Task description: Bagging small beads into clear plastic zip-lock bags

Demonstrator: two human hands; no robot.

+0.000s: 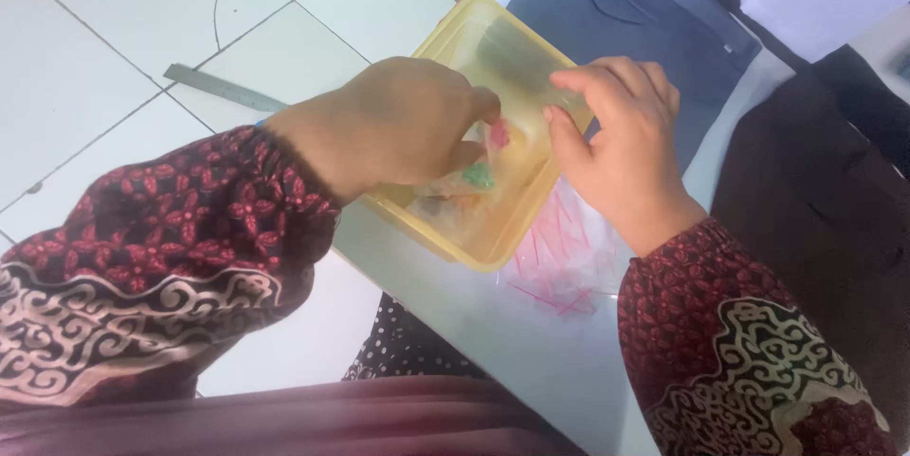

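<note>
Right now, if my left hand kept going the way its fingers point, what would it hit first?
Probably the small clear packets inside the yellow tub; the left hand already reaches among them, though depth is unclear.

yellow tub [512,238]: translucent plastic, smooth, faintly glossy
clear bags [569,262]: thin glossy plastic film, red-lined
ruler [223,88]: dull grey metal
floor [114,29]: glazed white tiles
sleeves [180,238]: matt printed cloth

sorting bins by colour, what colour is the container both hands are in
Translucent yellow container, seen best in the head view.
</note>
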